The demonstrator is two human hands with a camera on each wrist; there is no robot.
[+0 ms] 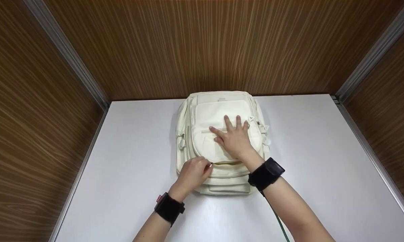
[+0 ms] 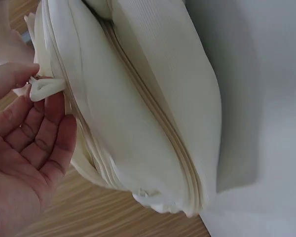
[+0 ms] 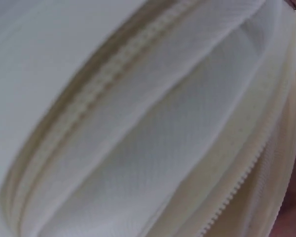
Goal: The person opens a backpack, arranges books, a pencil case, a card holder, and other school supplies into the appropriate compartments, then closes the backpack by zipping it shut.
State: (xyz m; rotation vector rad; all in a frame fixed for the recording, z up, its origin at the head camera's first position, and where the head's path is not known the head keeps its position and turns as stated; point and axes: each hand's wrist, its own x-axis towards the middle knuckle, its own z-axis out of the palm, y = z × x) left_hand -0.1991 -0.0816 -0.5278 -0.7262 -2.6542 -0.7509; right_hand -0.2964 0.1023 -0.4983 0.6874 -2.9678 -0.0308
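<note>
A cream backpack [image 1: 218, 111] lies front side up on the white table. At the lower left of its front pocket, my left hand [image 1: 195, 170] pinches a zipper pull [image 2: 47, 89], a pale triangular loop seen in the left wrist view. Beside those fingers a stretch of the pocket's zipper [image 1: 227, 163] is parted. My right hand [image 1: 235, 139] rests spread on the front panel, over a short horizontal zipper. The right wrist view shows parted zipper teeth [image 3: 232, 192] up close, somewhat blurred, with only a little skin at the right edge.
Around the backpack lies the white tabletop [image 1: 131, 151]. Wood-grain panels [image 1: 202, 50] stand behind and at both sides, with metal rails in the corners. A green cable [image 1: 278, 218] runs from the right wrist band toward the front.
</note>
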